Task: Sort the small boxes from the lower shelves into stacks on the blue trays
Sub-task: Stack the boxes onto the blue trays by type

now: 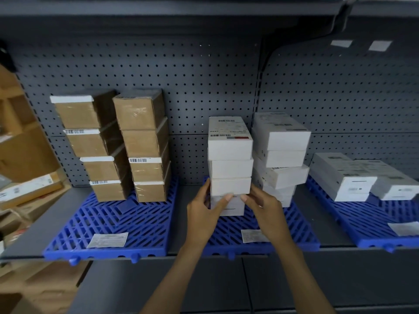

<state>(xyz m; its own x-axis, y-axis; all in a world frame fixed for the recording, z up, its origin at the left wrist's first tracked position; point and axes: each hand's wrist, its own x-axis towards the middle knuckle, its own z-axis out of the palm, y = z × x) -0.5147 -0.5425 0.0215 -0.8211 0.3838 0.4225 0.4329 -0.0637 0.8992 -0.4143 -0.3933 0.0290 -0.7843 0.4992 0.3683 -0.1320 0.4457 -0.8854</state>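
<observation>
From the head view, both hands meet at the foot of a white stack (230, 155) of four small boxes that stands upright near the back of the middle tray (299, 225). The left hand (204, 211) clasps the stack's lower left side, its thumb laid across the front and its fingers curled round the left face. The right hand (263, 209) mirrors it on the right, its thumb tip on the front close to the left thumb and its fingers wrapped behind the right edge. Whether the stack rests on the tray or is raised off it cannot be told. Just right of it, on the same tray, a second stack (280, 155) of white boxes sits unevenly, its layers skewed. The left tray (113, 220) carries two brown stacks (97, 146) of four boxes each, side by side at its back. The right tray (362, 223) holds flat boxes (342, 175), white and low. A paper label (107, 240) lies near the front of each tray. A grey pegboard (181, 75) backs the shelf, and cartons (22, 143) are piled at far left.
</observation>
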